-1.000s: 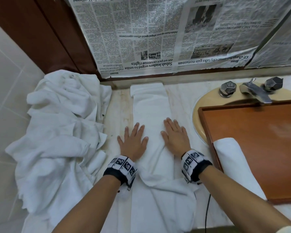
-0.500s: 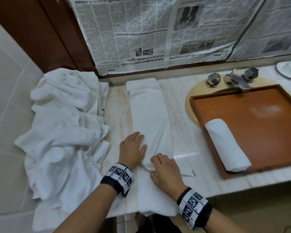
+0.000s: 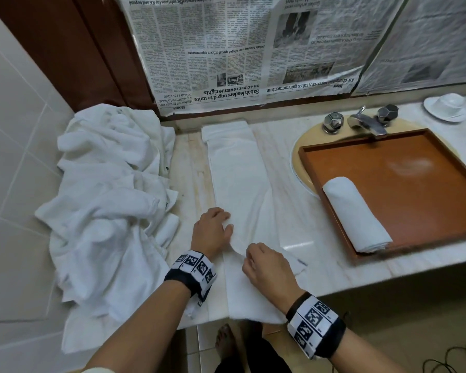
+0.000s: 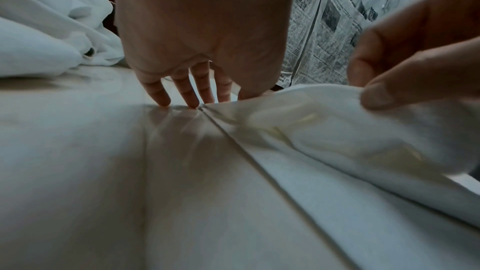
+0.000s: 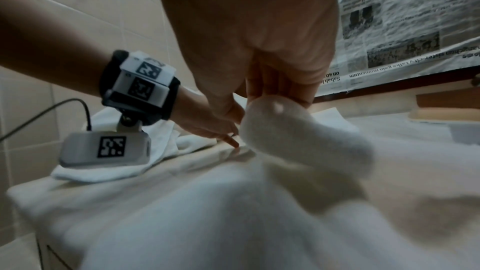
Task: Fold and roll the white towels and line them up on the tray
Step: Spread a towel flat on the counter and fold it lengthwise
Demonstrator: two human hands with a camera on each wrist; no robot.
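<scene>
A long folded white towel [image 3: 237, 184] lies lengthwise on the marble counter, its near end hanging over the front edge. My left hand [image 3: 213, 230] presses its fingertips [image 4: 192, 100] down along the towel's left edge. Beside it my right hand [image 3: 264, 262] pinches a raised fold of the towel [image 5: 298, 134] between thumb and fingers and lifts it off the counter. One rolled white towel [image 3: 355, 214] lies at the near left corner of the brown wooden tray [image 3: 414, 162].
A heap of loose white towels [image 3: 105, 197] fills the counter's left end against the tiled wall. The tray sits over the sink, with the faucet [image 3: 366, 122] behind it. A cup and saucer [image 3: 449, 106] stand at the far right. Newspaper [image 3: 253, 49] covers the back wall.
Both hands lay flat on the towel a second ago. They have drawn back toward the near edge; the right hand now pinches up a fold while the left presses the edge.
</scene>
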